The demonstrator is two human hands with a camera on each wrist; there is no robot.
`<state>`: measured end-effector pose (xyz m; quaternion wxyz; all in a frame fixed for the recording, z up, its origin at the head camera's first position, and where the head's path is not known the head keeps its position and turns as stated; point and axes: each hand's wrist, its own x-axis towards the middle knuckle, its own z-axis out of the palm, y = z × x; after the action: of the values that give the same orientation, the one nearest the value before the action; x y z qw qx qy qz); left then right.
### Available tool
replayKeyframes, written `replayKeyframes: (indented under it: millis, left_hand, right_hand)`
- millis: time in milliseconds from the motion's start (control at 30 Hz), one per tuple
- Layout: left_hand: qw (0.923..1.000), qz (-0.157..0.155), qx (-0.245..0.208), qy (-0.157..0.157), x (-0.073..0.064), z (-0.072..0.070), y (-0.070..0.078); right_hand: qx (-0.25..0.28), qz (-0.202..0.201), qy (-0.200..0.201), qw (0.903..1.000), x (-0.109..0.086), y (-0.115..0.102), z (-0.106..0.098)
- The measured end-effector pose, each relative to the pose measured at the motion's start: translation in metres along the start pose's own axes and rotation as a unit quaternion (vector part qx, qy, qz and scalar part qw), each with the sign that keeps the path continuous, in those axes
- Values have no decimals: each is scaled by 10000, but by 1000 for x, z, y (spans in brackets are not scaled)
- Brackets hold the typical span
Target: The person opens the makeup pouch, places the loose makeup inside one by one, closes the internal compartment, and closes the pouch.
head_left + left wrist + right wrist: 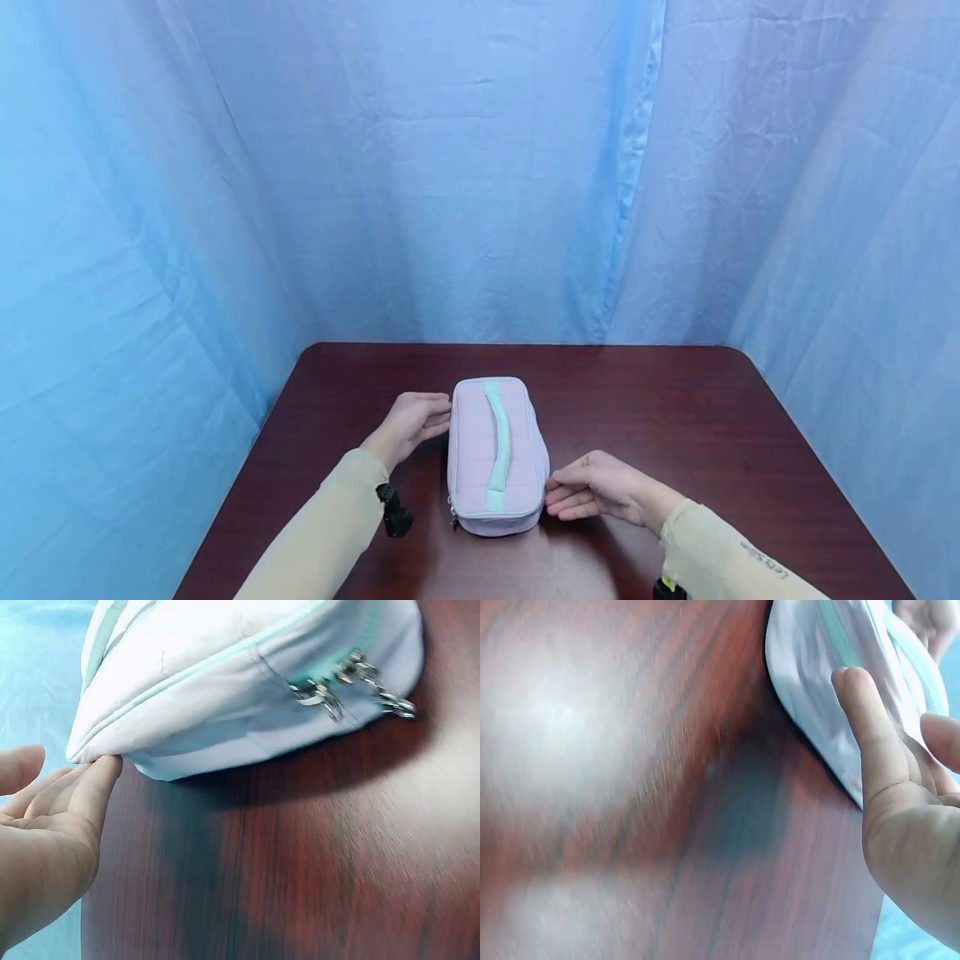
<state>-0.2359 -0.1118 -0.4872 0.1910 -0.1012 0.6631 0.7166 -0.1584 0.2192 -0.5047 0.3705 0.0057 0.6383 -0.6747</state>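
A pale lilac zippered pouch with a mint-green strap handle lies flat on the dark wooden table, its long side running away from me. My left hand is at the pouch's far left side, straight fingertips touching its edge. In the left wrist view, metal zipper pulls hang from the pouch's side. My right hand stands at the near right corner, fingers extended with their tips right at the side. Neither hand curls round the pouch.
The reddish-brown table has rounded far corners. Light blue curtains hang behind it and on both sides. A black wrist camera is strapped below the left sleeve's cuff.
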Motion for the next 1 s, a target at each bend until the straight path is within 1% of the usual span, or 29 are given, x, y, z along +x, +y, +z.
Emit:
replayKeyframes:
  millis: [133, 233, 300, 400, 500, 633, 767, 900, 1000]
  left_hand:
    - [9996, -164, 124, -170, -18, -10, -1]
    - [9989, -292, 262, -262, -33, -15, -5]
    - [9982, -407, 332, -302, -44, -18, -9]
    - [9971, -577, 328, -369, -59, -20, -18]
    - [9959, -728, 253, -483, -72, -21, -30]
    - [9931, -948, 137, -677, -88, -17, -44]
    - [9894, -1190, 39, -829, -99, -13, -52]
    - [9855, -1363, -72, -1004, -106, -8, -59]
    - [9838, -1404, -184, -1101, -107, -6, -65]
  right_hand:
    - [-238, 26, 229, 9995, 3, -5, -16]
    - [-492, -37, 561, 9972, 6, -10, -30]
    - [-715, -129, 809, 9941, 8, -15, -38]
    - [-1079, -304, 1162, 9869, 13, -25, -46]
    - [-1337, -466, 1382, 9802, 21, -35, -50]
    - [-1751, -652, 1366, 9728, 35, -47, -50]
    - [-2253, -722, 1276, 9632, 50, -55, -45]
    - [-2644, -738, 1220, 9538, 63, -61, -38]
    - [-2825, -718, 1225, 9487, 72, -67, -33]
